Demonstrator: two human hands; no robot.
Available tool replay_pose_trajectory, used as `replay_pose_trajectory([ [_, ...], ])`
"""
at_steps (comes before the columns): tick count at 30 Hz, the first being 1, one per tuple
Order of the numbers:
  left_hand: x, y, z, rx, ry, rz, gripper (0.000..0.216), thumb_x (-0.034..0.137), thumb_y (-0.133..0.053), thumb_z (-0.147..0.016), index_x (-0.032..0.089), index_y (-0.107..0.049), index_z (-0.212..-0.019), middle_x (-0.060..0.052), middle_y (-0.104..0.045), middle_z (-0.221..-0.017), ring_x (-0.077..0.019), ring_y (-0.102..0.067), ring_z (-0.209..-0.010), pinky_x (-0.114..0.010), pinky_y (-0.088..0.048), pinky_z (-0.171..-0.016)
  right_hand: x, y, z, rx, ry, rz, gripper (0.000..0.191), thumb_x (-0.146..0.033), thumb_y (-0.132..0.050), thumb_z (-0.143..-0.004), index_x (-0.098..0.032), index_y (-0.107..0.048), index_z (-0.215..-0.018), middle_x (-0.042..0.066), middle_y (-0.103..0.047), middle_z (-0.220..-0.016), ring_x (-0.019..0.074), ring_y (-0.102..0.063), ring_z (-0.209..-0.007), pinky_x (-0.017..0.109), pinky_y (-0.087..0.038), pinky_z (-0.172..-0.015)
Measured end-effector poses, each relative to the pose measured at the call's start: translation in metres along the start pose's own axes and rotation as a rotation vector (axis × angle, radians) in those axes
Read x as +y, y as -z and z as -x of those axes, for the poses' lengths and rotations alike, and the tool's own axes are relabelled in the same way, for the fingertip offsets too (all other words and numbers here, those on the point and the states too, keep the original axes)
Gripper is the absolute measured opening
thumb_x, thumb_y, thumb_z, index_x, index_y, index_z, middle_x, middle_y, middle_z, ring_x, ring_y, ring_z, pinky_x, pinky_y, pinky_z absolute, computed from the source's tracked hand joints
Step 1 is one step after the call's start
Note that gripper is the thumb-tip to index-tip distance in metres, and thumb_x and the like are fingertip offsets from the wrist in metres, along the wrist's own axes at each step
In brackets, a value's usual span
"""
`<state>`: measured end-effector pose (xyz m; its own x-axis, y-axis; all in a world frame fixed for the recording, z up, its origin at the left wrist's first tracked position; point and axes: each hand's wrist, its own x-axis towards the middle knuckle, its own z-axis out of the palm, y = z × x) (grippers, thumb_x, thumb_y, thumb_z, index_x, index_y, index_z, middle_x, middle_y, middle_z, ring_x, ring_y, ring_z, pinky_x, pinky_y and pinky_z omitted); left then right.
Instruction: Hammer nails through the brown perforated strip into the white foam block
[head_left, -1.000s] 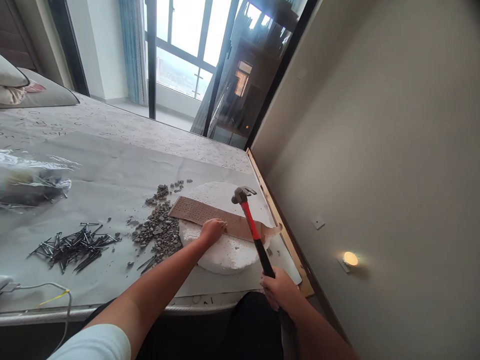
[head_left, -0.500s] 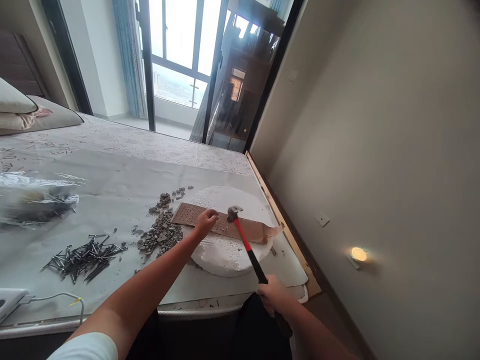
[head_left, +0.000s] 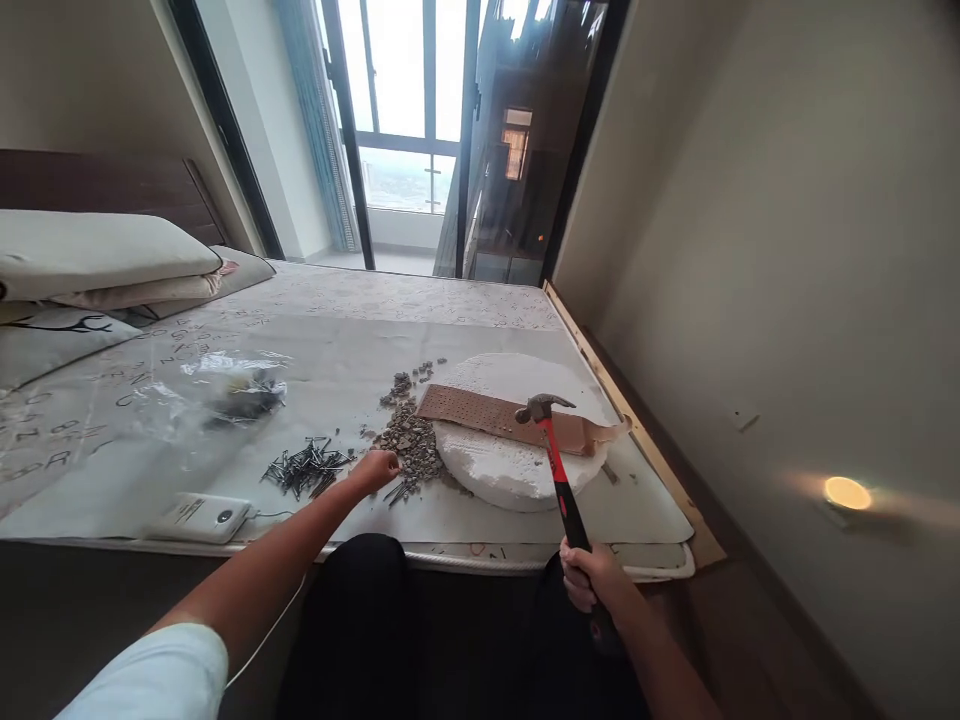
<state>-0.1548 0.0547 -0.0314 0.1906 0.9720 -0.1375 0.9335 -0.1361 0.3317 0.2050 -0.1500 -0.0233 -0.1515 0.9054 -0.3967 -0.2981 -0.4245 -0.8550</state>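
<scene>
My right hand [head_left: 589, 577] is wrapped round the black lower handle of a claw hammer [head_left: 556, 450]. The hammer's metal head is raised in front of a brown strip dotted with holes [head_left: 487, 412], its claw pointing right. This strip lies across a round white slab with a rough surface [head_left: 487, 475]. My left hand [head_left: 376, 470] is closed over the near left side of a heap of grey stone fragments [head_left: 412, 440]; whatever its fingers hold is hidden. A pile of dark nails [head_left: 306, 467] lies to the left of that hand.
A clear plastic bag with dark contents [head_left: 251, 390] lies farther left on the grey sheet [head_left: 345, 345] over the mattress. Near the front edge is a white box with a cable [head_left: 202, 517]. Wooden bed rail [head_left: 645, 460] and wall stand at right.
My left hand has left the brown strip and moved left and nearer, to the stone heap. The hammer stays in my right hand. My view has turned left.
</scene>
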Motion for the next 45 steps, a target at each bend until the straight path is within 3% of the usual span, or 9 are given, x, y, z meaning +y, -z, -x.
replay_pose_trajectory([
  [4, 0.004, -0.021, 0.010, -0.111, 0.058, -0.113, 0.006, 0.018, -0.057, -0.058, 0.018, -0.062, -0.055, -0.006, -0.063, -0.065, -0.0202, -0.060, -0.070, -0.025, -0.040, -0.063, 0.000, 0.006, -0.001, -0.044, 0.016, -0.109, 0.028, -0.035, -0.061, -0.060, -0.023, -0.036, -0.064, -0.014, -0.029, -0.037, 0.0037, -0.022, -0.025, 0.019, -0.018, -0.028],
  [10, 0.016, -0.017, 0.010, -0.139, 0.055, -0.186, 0.014, 0.018, -0.055, -0.058, 0.017, -0.053, -0.045, -0.007, -0.057, -0.054, -0.0210, -0.058, -0.063, -0.025, -0.039, -0.059, -0.006, 0.003, 0.001, -0.058, 0.039, -0.187, 0.027, -0.032, -0.059, -0.058, -0.023, -0.035, -0.062, -0.014, -0.030, -0.036, 0.0033, -0.021, -0.025, 0.019, -0.019, -0.028],
  [15, 0.016, -0.011, 0.004, 0.011, 0.045, -0.164, 0.008, 0.018, -0.053, -0.063, 0.017, -0.055, -0.056, -0.006, -0.062, -0.064, -0.0192, -0.058, -0.069, -0.023, -0.037, -0.059, -0.014, -0.004, 0.006, -0.045, 0.050, -0.188, 0.026, -0.031, -0.058, -0.056, -0.022, -0.033, -0.059, -0.013, -0.030, -0.036, 0.0034, -0.023, -0.026, 0.019, -0.020, -0.029],
  [20, 0.033, 0.020, -0.009, 0.036, 0.074, 0.217, 0.010, 0.027, -0.056, -0.066, 0.017, -0.057, -0.065, 0.001, -0.056, -0.052, -0.0132, -0.051, -0.051, -0.022, -0.035, -0.051, -0.018, -0.006, 0.012, -0.055, 0.062, -0.160, 0.024, -0.032, -0.057, -0.057, -0.022, -0.035, -0.061, -0.013, -0.029, -0.036, 0.0040, -0.024, -0.026, 0.019, -0.022, -0.030],
  [25, 0.094, 0.046, -0.025, 0.018, -0.073, 0.853, 0.031, 0.039, -0.069, -0.056, 0.015, -0.056, -0.071, 0.005, -0.051, -0.049, -0.0084, -0.044, -0.044, -0.022, -0.035, -0.047, -0.018, -0.007, 0.013, -0.056, 0.052, -0.145, 0.022, -0.030, -0.055, -0.058, -0.023, -0.034, -0.062, -0.014, -0.030, -0.036, 0.0039, -0.024, -0.026, 0.019, -0.021, -0.029],
  [29, 0.142, 0.027, -0.031, 0.070, -0.086, 1.281, 0.044, 0.040, -0.077, -0.046, 0.014, -0.059, -0.076, 0.001, -0.057, -0.060, -0.0093, -0.052, -0.055, -0.024, -0.043, -0.055, -0.016, -0.008, 0.011, -0.027, 0.048, -0.121, 0.021, -0.030, -0.054, -0.059, -0.023, -0.035, -0.063, -0.014, -0.029, -0.038, 0.0038, -0.023, -0.026, 0.019, -0.021, -0.028],
  [32, 0.162, 0.003, -0.028, 0.007, -0.030, 1.500, 0.044, 0.041, -0.077, -0.046, 0.013, -0.061, -0.076, -0.001, -0.058, -0.066, -0.0079, -0.052, -0.057, -0.024, -0.045, -0.058, -0.015, -0.008, 0.011, 0.025, 0.025, -0.096, 0.020, -0.030, -0.054, -0.060, -0.023, -0.036, -0.065, -0.014, -0.029, -0.038, 0.0040, -0.022, -0.026, 0.019, -0.019, -0.027],
  [36, 0.168, -0.016, -0.023, -0.147, -0.033, 1.564, 0.043, 0.042, -0.075, -0.052, 0.013, -0.064, -0.081, -0.001, -0.057, -0.068, -0.0068, -0.050, -0.057, -0.022, -0.044, -0.056, -0.017, -0.011, 0.012, 0.077, -0.016, -0.060, 0.021, -0.030, -0.054, -0.061, -0.023, -0.035, -0.066, -0.015, -0.025, -0.036, 0.0039, -0.021, -0.026, 0.018, -0.020, -0.029],
  [45, 0.174, -0.023, -0.024, -0.242, -0.118, 1.468, 0.045, 0.055, -0.066, -0.061, 0.014, -0.055, -0.075, -0.004, -0.060, -0.070, -0.0085, -0.054, -0.053, -0.022, -0.044, -0.049, -0.015, -0.021, 0.016, 0.133, -0.032, -0.097, 0.024, -0.029, -0.057, -0.060, -0.022, -0.035, -0.064, -0.014, -0.027, -0.037, 0.0027, -0.020, -0.027, 0.017, -0.018, -0.030],
])
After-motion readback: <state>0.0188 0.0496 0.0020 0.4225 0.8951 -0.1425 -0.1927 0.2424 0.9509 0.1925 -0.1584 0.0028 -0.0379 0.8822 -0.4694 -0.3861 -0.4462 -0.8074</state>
